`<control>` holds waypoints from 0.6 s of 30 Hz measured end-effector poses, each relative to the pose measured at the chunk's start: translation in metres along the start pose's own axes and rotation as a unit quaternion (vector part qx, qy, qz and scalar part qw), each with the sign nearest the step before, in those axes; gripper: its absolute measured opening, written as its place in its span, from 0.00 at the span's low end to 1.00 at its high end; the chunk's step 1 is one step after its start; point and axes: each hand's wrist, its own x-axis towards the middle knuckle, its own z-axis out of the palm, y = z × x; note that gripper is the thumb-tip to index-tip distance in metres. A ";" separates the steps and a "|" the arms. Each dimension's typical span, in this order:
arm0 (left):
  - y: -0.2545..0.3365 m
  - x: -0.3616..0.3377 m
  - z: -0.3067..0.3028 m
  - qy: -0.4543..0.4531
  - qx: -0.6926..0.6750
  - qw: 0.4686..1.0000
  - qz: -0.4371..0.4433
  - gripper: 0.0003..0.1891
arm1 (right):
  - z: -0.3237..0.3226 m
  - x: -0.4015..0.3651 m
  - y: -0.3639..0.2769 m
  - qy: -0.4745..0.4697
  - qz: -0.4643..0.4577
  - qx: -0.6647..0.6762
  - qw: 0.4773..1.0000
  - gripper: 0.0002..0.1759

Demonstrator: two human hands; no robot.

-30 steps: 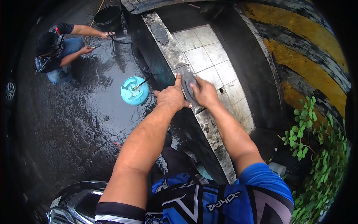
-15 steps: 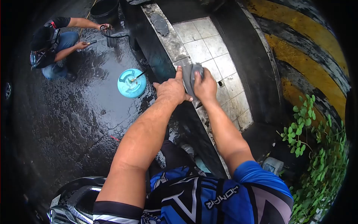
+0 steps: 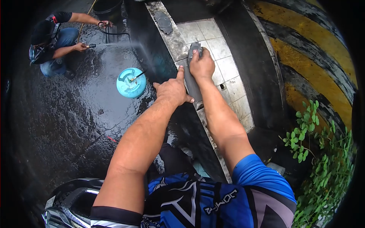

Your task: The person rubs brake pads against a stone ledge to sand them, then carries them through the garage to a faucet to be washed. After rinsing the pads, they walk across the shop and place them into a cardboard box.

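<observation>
Beside wet black pavement, a tiled ledge (image 3: 224, 64) carries a grey strip (image 3: 191, 81) along its rim, just above the frame's centre. The right hand (image 3: 202, 64) is clamped over the strip's upper end, and the left hand (image 3: 173, 90) pins its lower part, fingers curled together and thumb alongside. A teal cylinder (image 3: 131, 83) stands to the left, and a crouching person (image 3: 51, 38) sprays water in the upper left.

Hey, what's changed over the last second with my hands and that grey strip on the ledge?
The right hand, gripping the far end of the grey strip, slid away from you across the tiles, drawing the strip out longer. The co-worker at upper left now sprays water. The left hand stayed flat at the strip's near end on the ledge.
</observation>
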 end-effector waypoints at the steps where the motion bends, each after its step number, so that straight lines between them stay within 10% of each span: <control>1: 0.000 0.000 0.001 -0.001 -0.001 1.000 -0.004 0.64 | -0.005 -0.013 0.009 0.005 -0.002 0.009 1.000 0.23; 18: 0.002 0.001 0.002 0.003 -0.007 1.000 -0.004 0.64 | -0.001 0.005 0.001 -0.008 -0.017 0.014 1.000 0.22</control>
